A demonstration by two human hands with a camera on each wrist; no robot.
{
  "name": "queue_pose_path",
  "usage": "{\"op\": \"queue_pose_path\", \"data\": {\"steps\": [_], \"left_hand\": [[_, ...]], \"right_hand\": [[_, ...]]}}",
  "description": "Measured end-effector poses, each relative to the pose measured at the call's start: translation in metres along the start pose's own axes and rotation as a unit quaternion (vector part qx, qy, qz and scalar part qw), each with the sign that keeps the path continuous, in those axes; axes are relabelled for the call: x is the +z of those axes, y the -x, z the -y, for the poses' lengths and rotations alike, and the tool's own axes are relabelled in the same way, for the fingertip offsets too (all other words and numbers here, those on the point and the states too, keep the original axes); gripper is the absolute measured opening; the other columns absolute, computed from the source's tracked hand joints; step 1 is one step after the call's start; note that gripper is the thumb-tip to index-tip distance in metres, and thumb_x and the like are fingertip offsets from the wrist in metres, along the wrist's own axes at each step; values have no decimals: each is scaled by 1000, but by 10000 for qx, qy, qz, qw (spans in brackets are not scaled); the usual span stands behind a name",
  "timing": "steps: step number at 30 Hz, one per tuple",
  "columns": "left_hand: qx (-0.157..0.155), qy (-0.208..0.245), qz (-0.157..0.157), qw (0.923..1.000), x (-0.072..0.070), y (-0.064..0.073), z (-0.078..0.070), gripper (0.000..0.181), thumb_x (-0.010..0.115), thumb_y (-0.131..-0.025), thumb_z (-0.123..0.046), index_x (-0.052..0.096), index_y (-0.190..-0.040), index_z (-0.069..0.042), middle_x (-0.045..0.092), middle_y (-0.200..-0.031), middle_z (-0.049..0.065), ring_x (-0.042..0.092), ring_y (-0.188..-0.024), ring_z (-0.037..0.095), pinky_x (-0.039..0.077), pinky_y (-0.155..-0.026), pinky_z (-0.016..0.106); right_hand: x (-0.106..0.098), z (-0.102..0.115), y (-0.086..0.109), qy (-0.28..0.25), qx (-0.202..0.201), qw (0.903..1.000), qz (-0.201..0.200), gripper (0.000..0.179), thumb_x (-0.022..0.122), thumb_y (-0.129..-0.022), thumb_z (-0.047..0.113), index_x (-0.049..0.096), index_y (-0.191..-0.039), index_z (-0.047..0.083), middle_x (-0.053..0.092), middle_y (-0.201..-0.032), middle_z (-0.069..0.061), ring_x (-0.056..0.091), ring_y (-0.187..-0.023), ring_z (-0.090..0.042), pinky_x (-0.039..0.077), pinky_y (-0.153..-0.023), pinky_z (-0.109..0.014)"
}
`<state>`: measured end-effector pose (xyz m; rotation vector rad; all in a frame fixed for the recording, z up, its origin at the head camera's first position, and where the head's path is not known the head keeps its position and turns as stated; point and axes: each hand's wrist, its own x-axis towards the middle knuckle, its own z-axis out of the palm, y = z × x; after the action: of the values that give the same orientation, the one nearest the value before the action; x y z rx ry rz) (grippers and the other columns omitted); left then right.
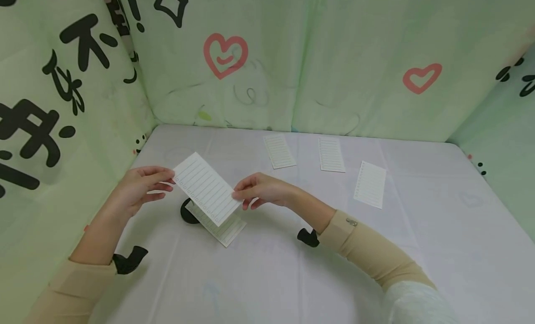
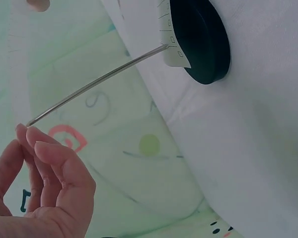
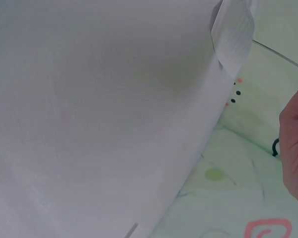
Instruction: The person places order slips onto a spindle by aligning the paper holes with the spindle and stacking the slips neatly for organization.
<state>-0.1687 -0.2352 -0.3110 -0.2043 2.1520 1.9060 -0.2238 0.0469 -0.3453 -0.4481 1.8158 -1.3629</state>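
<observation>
A white lined card (image 1: 206,189) is held tilted above the table, between both hands. My left hand (image 1: 142,189) pinches its upper left corner between thumb and forefinger. My right hand (image 1: 263,191) pinches the right corner. Below the card stands a bill spike with a round black base (image 1: 189,212) and a thin metal rod (image 2: 97,85). Another lined card (image 1: 225,231) sits low on the spike, over its base. The rod's upper end overlaps the left fingertips in the left wrist view; in the head view the held card hides the rod.
Three more lined cards lie apart on the white-covered table: one at the back middle (image 1: 280,151), one to its right (image 1: 331,154), and one farther right (image 1: 370,184). Green printed curtains (image 1: 276,59) enclose the back and sides. Black straps (image 1: 130,260) hang by both wrists.
</observation>
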Motion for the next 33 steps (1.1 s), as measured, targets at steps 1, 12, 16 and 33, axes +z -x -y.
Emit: {"op": "queue_pose_path", "data": {"steps": [1,12,16,33], "left_hand": [[-13,21,7,10000,0,-1,1,12,62,-88,-22,65,-76,-25,64,-74,-11,62,-69,6,50,-63,20],[-88,180,-84,9998,0,-6,5,11,63,-87,-21,65,-77,-25,64,-74,-11,61,-67,5,50,-62,20],[-59,296,-102,9995,-1,-7,5,13,63,-87,-20,66,-75,-25,64,-73,-10,61,-66,5,49,-61,19],[-28,553,-142,9984,0,-7,7,13,64,-86,-18,66,-74,-23,65,-72,-9,61,-65,5,50,-61,19]], "right_hand": [[0,0,0,-6,9,10000,-2,10,60,-88,14,63,-90,4,59,-74,0,57,-65,-14,45,-61,-26],[1,-2,-3,-61,114,9999,-28,9,60,-88,15,63,-88,6,57,-73,0,56,-65,-14,44,-61,-27],[0,-2,-4,-75,106,9999,-25,11,60,-88,15,63,-90,5,57,-75,-1,56,-65,-14,45,-61,-26],[1,-1,-7,-129,242,9996,-107,12,60,-89,15,62,-91,3,57,-74,-2,56,-65,-16,44,-60,-25]]}}
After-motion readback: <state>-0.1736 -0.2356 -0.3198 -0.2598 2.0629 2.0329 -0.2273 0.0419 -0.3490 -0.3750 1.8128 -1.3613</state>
